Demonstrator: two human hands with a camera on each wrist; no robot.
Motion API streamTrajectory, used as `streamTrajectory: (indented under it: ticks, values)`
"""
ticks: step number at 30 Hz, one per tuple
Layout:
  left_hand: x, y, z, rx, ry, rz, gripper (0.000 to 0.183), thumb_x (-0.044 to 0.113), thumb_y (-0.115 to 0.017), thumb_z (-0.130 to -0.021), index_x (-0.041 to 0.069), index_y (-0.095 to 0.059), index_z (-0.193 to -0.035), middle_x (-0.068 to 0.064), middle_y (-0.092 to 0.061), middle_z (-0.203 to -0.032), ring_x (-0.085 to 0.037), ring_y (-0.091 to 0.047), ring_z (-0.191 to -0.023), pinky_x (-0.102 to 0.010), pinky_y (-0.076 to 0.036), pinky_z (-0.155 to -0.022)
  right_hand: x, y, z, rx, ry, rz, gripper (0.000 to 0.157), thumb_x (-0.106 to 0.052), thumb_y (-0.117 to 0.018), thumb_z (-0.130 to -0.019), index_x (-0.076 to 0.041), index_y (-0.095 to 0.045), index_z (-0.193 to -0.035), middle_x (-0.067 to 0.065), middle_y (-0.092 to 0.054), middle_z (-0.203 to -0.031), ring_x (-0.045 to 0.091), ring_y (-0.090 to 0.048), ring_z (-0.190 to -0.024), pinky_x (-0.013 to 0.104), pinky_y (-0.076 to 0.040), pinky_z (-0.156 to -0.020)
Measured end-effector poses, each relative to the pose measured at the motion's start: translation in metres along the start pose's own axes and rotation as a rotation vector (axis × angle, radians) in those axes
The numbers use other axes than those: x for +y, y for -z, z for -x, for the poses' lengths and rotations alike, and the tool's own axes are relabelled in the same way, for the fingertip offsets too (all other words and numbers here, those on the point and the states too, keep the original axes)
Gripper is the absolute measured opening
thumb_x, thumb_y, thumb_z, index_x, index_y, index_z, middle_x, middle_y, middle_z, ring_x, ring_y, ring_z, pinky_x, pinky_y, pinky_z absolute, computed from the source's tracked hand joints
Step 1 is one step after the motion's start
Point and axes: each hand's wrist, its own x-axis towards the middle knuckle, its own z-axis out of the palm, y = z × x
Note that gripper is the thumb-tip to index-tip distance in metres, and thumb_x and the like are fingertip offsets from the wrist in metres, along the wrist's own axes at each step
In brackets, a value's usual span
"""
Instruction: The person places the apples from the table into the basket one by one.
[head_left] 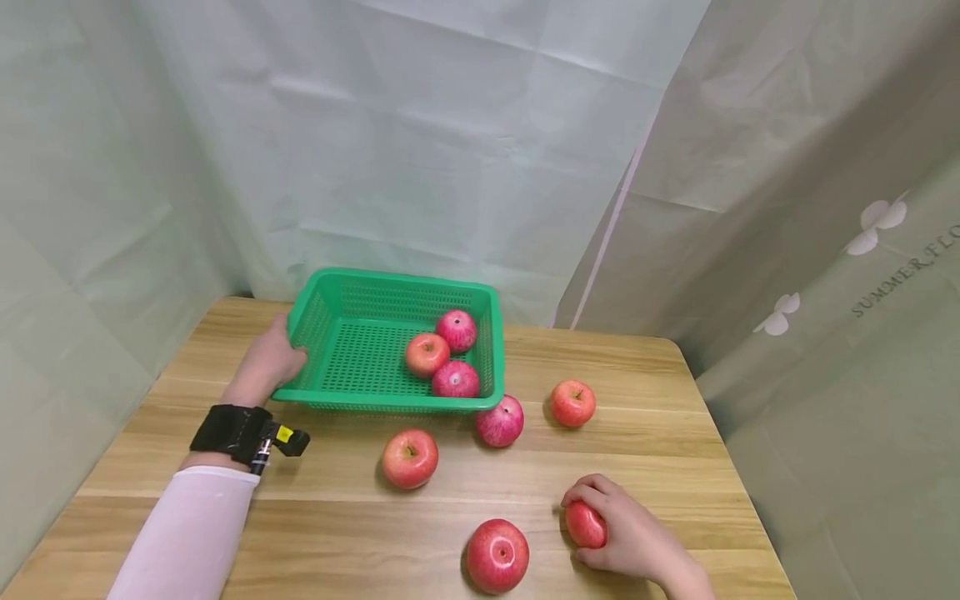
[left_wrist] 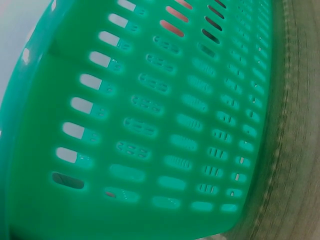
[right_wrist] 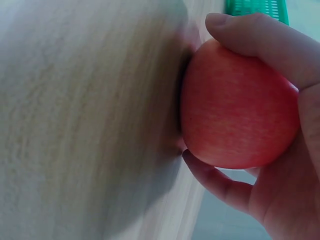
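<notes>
At its left end, a green plastic basket (head_left: 390, 403) is gripped at the rim by my left hand (head_left: 268, 360). Two dark pink apples and a lighter red apple (head_left: 427, 355) sit in the basket's right half. The left wrist view is filled by the slotted basket wall (left_wrist: 30, 165), and the hand itself is out of that picture. Over at the table's right side, my right hand (head_left: 633, 533) holds a red apple (head_left: 586, 525), fingers and thumb curled round it. Seen from the right wrist, the apple (right_wrist: 237, 110) is close against the wood.
Other apples lie on the wooden table (head_left: 337, 533): a large red one (head_left: 498, 556) near the front, one (head_left: 410, 458) before the basket, a dark pink one (head_left: 500, 421) by its front right corner, and another (head_left: 573, 403) farther right. Pale curtains (head_left: 450, 167) stand behind.
</notes>
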Motion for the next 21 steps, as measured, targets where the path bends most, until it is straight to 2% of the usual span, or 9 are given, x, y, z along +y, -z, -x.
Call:
streamTrajectory:
  ticks: [5,14,21]
  values:
    - [0.0010,0.0008,0.0009,-0.004,0.002,0.006,0.073,0.011,-0.045,-0.107,-0.013,-0.005,-0.163,-0.047,-0.042,-0.140,-0.048,-0.056,-0.103,-0.049,-0.051,-0.077,0.0010,-0.0002,-0.0011,-0.004,-0.004,0.012,0.059,-0.030,-0.098,-0.074,-0.036,-0.067,-0.124,-0.014,-0.056,-0.128,0.012,-0.057,-0.107,0.035,-0.057,-0.085]
    - [0.0003,-0.0005,0.0020,0.011,-0.012,-0.006,0.072,0.010,-0.046,-0.106,-0.015,-0.008,-0.162,-0.048,-0.042,-0.140,-0.051,-0.055,-0.107,-0.058,-0.050,-0.084,0.0008,0.0007,-0.0027,-0.019,-0.009,0.043,0.062,-0.033,-0.098,-0.074,-0.038,-0.066,-0.127,-0.015,-0.057,-0.127,0.010,-0.057,-0.106,0.035,-0.057,-0.085]
    - [-0.0003,0.0000,0.0006,0.003,-0.005,-0.005,0.074,0.011,-0.045,-0.106,-0.014,-0.004,-0.163,-0.048,-0.041,-0.140,-0.050,-0.055,-0.105,-0.054,-0.051,-0.081,0.0009,-0.0014,-0.0014,0.012,0.009,0.085,0.066,-0.032,-0.098,-0.073,-0.038,-0.066,-0.131,-0.015,-0.057,-0.129,0.011,-0.058,-0.108,0.037,-0.058,-0.087]
